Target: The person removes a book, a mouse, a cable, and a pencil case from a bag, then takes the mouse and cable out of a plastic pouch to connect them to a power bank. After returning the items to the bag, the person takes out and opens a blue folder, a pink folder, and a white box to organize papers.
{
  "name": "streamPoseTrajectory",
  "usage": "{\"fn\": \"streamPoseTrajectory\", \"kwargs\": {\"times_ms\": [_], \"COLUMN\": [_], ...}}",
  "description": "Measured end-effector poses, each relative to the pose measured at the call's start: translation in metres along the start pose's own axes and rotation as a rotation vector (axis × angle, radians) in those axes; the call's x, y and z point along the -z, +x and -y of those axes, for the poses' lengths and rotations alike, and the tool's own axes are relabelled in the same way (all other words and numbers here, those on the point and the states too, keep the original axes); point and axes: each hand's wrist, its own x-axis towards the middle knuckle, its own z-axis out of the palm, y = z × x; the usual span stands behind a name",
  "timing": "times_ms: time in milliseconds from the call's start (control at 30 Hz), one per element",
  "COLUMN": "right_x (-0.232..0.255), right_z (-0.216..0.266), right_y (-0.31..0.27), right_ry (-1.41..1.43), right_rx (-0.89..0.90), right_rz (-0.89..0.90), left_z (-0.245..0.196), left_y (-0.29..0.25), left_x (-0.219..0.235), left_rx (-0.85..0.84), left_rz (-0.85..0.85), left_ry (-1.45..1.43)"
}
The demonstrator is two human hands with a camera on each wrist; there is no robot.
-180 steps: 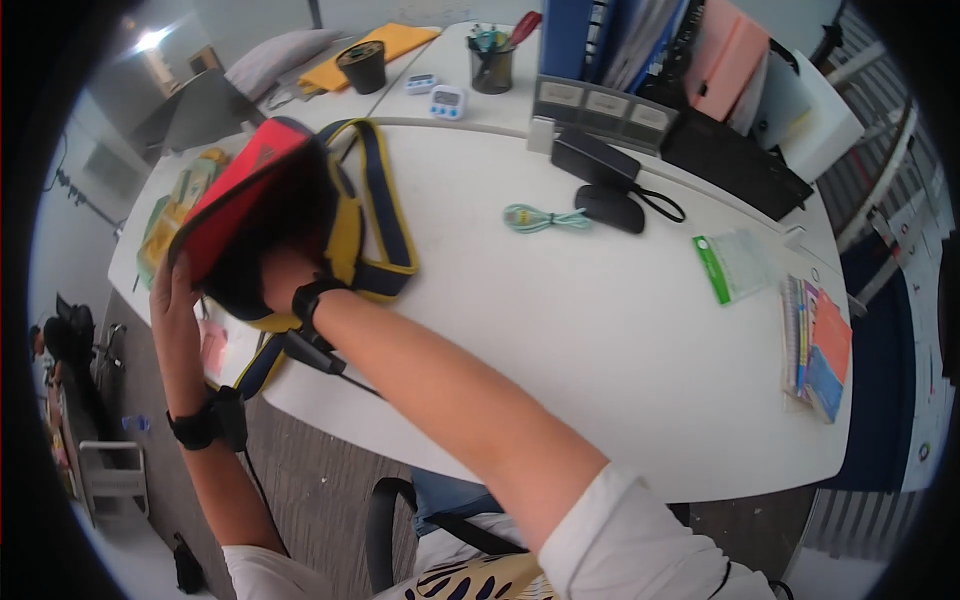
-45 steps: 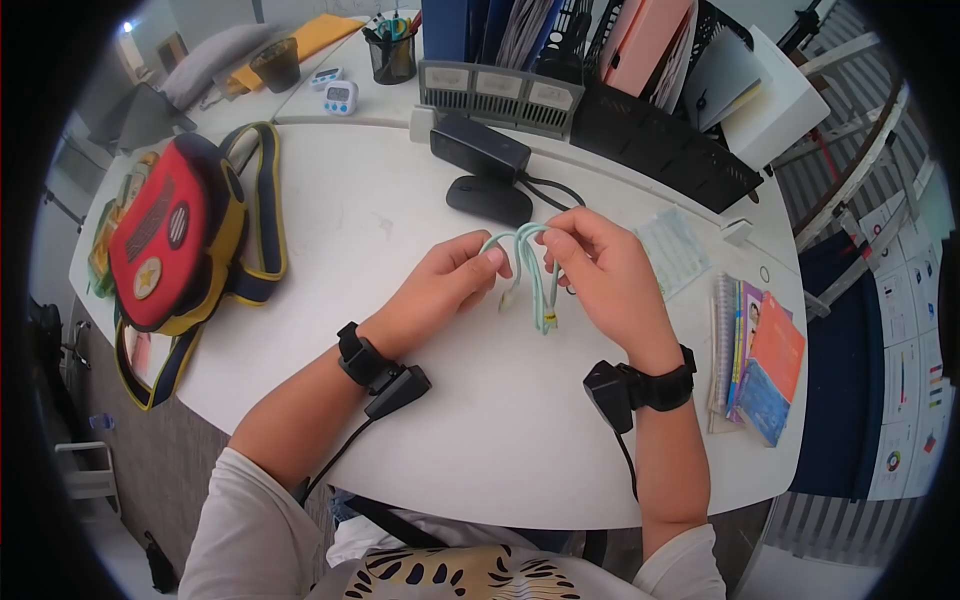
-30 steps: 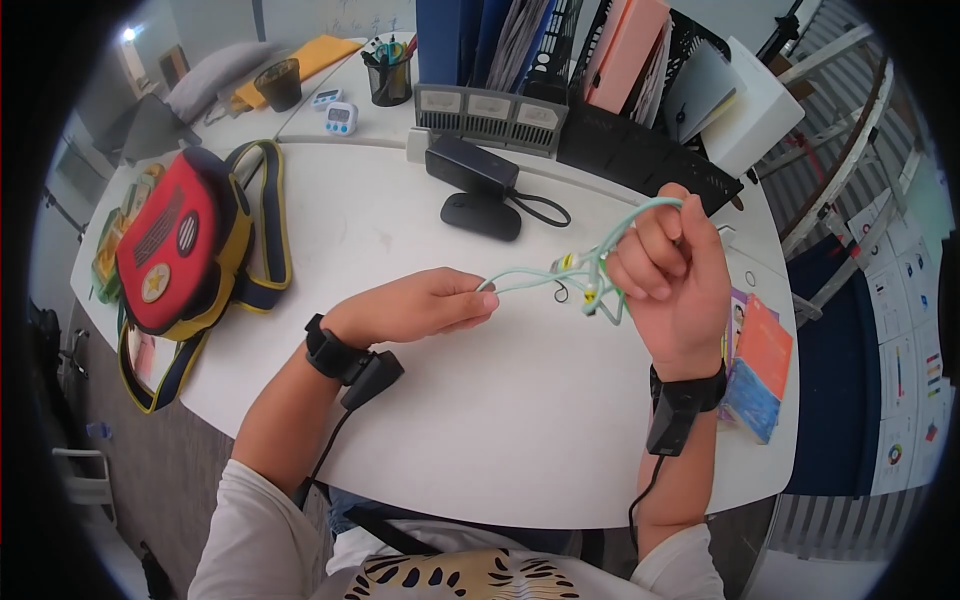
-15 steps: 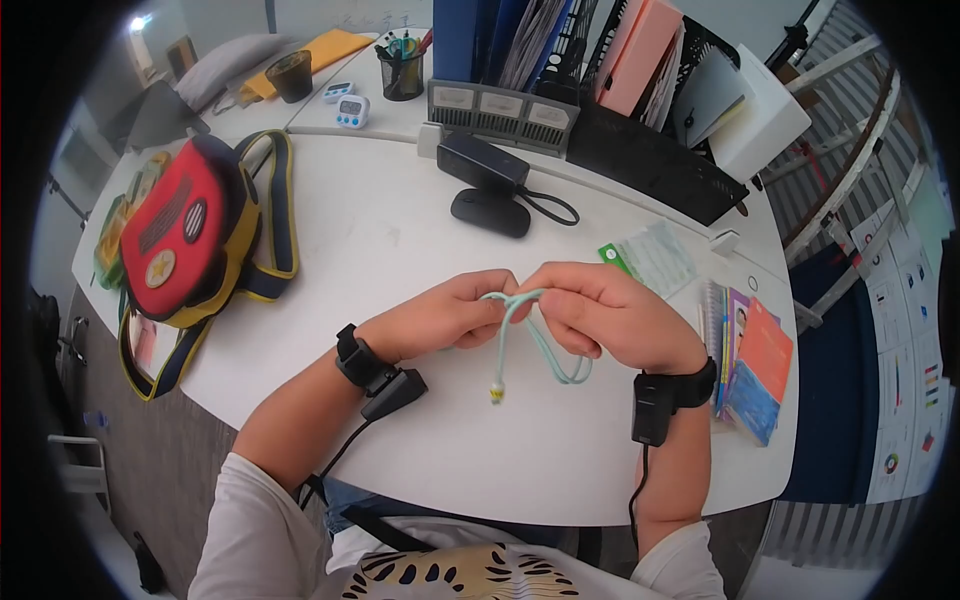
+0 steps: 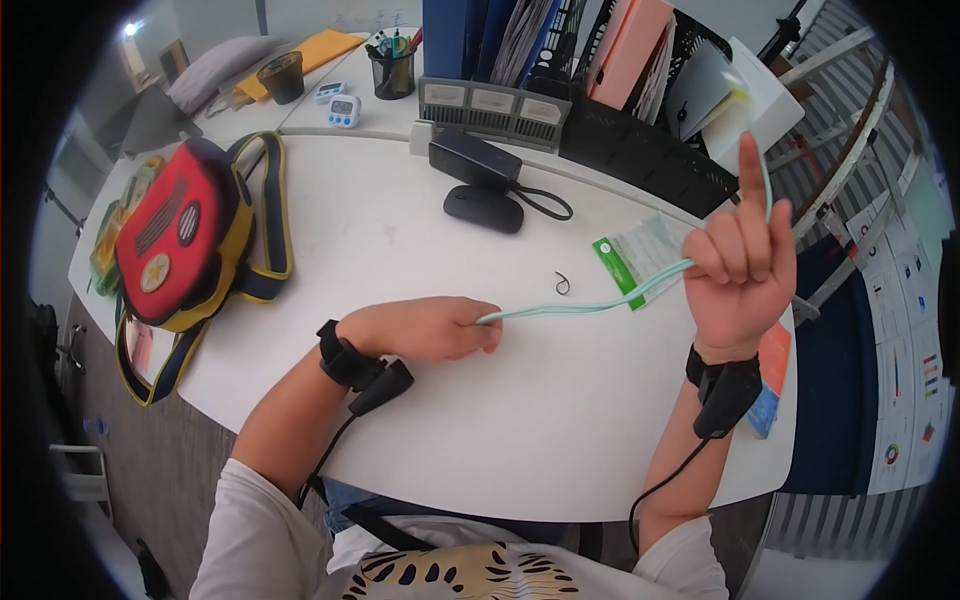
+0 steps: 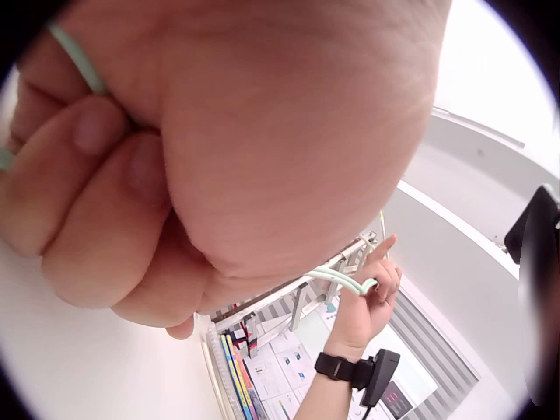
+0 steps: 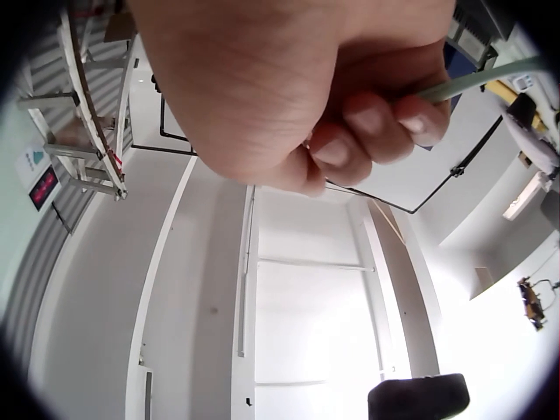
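A mint-green cable (image 5: 590, 308) runs in doubled strands between the two hands over the table. The left hand (image 5: 420, 328) pinches one end of the strands; in the left wrist view its fingers (image 6: 105, 210) curl in toward the palm with the cable (image 6: 79, 59) passing through. At the right, the raised right hand (image 5: 738, 270) grips the other end with curled fingers, its index finger pointing up and a loose length rising beside it. The right wrist view shows the cable (image 7: 481, 80) entering the curled fingers (image 7: 376, 127). A small dark twist tie (image 5: 562, 284) lies on the table beyond the cable.
A red, navy and yellow bag (image 5: 175, 235) lies at the left. Toward the back are a black mouse (image 5: 483, 208) and a dark box-shaped device (image 5: 474, 158) with a strap. A green-topped clear packet (image 5: 640, 255) and books (image 5: 772, 375) are at the right.
Six seconds ago the right hand was inside the bag and the cable lay bundled by the mouse. Both hands then took the cable; the right has just swung outward, drawing the strands straight.
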Motion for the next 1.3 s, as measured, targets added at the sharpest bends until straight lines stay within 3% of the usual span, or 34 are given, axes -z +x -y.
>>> {"fn": "streamPoseTrajectory", "kwargs": {"times_ms": [100,133,167,267,300,333,367,433,467,533,567,633,700,800,833,867,900,933,967,1000,1100,1167,1200,1300], "right_x": [0.017,0.009,0.006,-0.006,-0.01,-0.013,-0.016,-0.023,-0.031,-0.04,-0.045,-0.047,-0.048,-0.053,-0.052,-0.051,-0.039,-0.041,-0.021,-0.015,0.007,0.02,0.024,0.009], "right_z": [0.022,0.024,0.021,0.001,-0.007,-0.016,-0.026,-0.047,-0.057,-0.076,-0.084,-0.089,-0.086,-0.072,-0.061,-0.047,-0.026,-0.012,0.034,0.056,0.11,0.141,0.152,0.15], "right_y": [-0.002,-0.006,-0.006,-0.003,-0.003,-0.003,-0.002,-0.002,-0.002,-0.005,-0.008,-0.009,-0.01,-0.008,-0.006,-0.004,-0.001,-0.003,-0.006,-0.012,-0.033,-0.049,-0.056,-0.056], "right_ry": [-0.009,-0.122,-0.129,-0.348,-0.34,-0.287,-0.231,-0.127,-0.195,-0.341,-0.419,-0.52,-0.618,-0.715,-0.717,-0.626,-0.517,-0.387,-0.086,-0.103,-0.128,-0.126,-0.116,-0.158], "right_rx": [0.068,0.087,0.095,-0.107,-0.098,-0.266,-0.433,-0.601,-0.657,-0.758,-0.773,-0.764,-0.754,-0.573,-0.489,-0.426,-0.293,-0.157,-0.022,0.064,0.245,0.305,0.301,0.264], "right_rz": [0.107,-0.099,-0.1,-0.316,-0.312,-0.222,-0.125,-0.067,-0.089,-0.089,-0.107,-0.035,0.041,0.028,-0.005,-0.093,-0.035,-0.182,-0.187,-0.215,-0.232,-0.218,-0.218,-0.224], "left_z": [0.002,0.006,0.006,-0.001,0.0,0.0,-0.002,-0.011,-0.014,-0.023,-0.029,-0.042,-0.043,-0.061,-0.06,-0.051,-0.04,-0.031,-0.004,0.016,0.077,0.083,0.08,0.068], "left_y": [-0.006,-0.006,-0.008,-0.01,-0.008,-0.008,-0.006,0.003,0.004,0.005,-0.003,-0.021,-0.019,-0.023,-0.03,-0.05,-0.065,-0.08,-0.112,-0.131,-0.19,-0.213,-0.222,-0.227], "left_x": [0.015,0.019,0.022,0.024,0.019,0.015,0.007,-0.011,-0.017,-0.027,-0.029,-0.032,-0.036,-0.034,-0.024,-0.007,0.007,0.021,0.047,0.062,0.099,0.098,0.095,0.08], "left_rx": [0.07,0.021,0.015,-0.051,-0.162,-0.27,-0.257,-0.673,-0.667,-0.806,-0.807,-0.629,-0.702,-0.79,-0.795,-0.828,-0.902,-0.923,-0.981,-1.002,-0.921,-0.568,-0.43,-0.315], "left_rz": [-0.009,-0.028,-0.022,-0.112,-0.111,-0.115,-0.125,-0.364,-0.369,-0.518,-0.512,-0.446,-0.47,-0.854,-0.869,-0.721,-0.668,-0.748,-0.859,-0.87,-0.921,-1.184,-1.172,-1.038], "left_ry": [-0.054,-0.112,-0.105,0.137,0.077,0.016,0.026,-0.218,-0.212,-0.447,-0.446,-0.613,-0.706,-0.709,-0.913,-1.121,-1.207,-1.227,-1.145,-1.136,-1.115,-0.846,-0.838,-0.789]}}
